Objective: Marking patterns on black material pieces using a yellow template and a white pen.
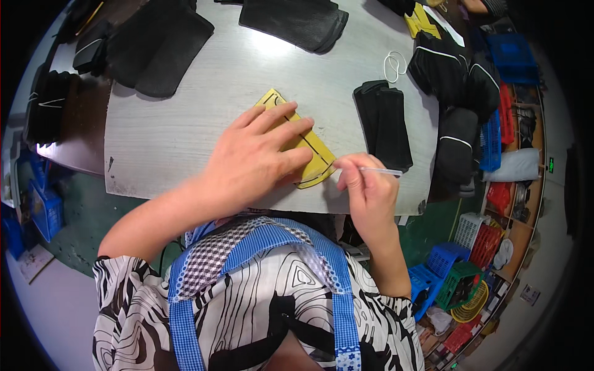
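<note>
We are resting spread left hand (255,150) on yellow piece (319,165), long axis running far-left to near-right; right hand (371,193) is pinching pale pen-like tool (385,171) beside near-right end.

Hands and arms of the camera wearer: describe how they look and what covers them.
The left hand and right hand are bare and ungloved. Both forearms are uncovered below loose short sleeves, white with black wavy lines and patches.
</note>
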A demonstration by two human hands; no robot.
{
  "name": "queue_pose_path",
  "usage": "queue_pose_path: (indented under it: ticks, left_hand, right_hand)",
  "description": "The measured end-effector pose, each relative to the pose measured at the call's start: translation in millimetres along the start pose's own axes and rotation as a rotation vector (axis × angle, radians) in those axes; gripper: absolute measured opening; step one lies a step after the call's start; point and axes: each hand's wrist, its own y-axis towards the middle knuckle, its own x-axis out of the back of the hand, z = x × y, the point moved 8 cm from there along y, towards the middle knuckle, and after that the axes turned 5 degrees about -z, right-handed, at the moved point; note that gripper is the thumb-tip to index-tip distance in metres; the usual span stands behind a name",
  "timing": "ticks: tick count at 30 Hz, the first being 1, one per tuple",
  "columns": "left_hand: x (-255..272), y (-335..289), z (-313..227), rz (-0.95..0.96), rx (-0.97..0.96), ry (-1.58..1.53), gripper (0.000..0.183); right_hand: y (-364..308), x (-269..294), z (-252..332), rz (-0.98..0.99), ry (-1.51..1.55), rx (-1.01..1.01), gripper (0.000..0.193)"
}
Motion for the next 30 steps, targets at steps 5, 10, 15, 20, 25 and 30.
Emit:
queue_pose_path:
  ticks: [5, 10, 15, 20, 25, 30]
  left_hand:
    - [-10, 29, 17, 0.198, 0.052, -0.082, 0.052]
    - [11, 49, 83, -0.019, 0.074, 0.111, 0.078]
    - [13, 12, 88, 0.143, 0.112, 0.202, 0.077]
    - [11, -35, 14, 0.262, 0.102, -0.031, 0.057]
    - [10, -24, -8, -0.006, 0.137, -0.184, 0.037]
    - [-7, -22, -11, -0.088, 0.162, -0.134, 0.039]
  right_hand:
    - [13, -7, 14, -0.189, -0.090, 0.254, 0.019]
    - [1, 45, -32, -0.457, 0.039, 0.011, 0.016]
    - [-13, 108, -70, -0.579, -0.195, 0.016, 0.016]
    - [-22, 58, -54, -0.378, 0.291, -0.243, 0.013]
    - [-3, 4, -23, -0.248, 0.263, -0.030, 0.013]
    - [10, -4, -3, -0.151, -0.139, 0.184, 0.023]
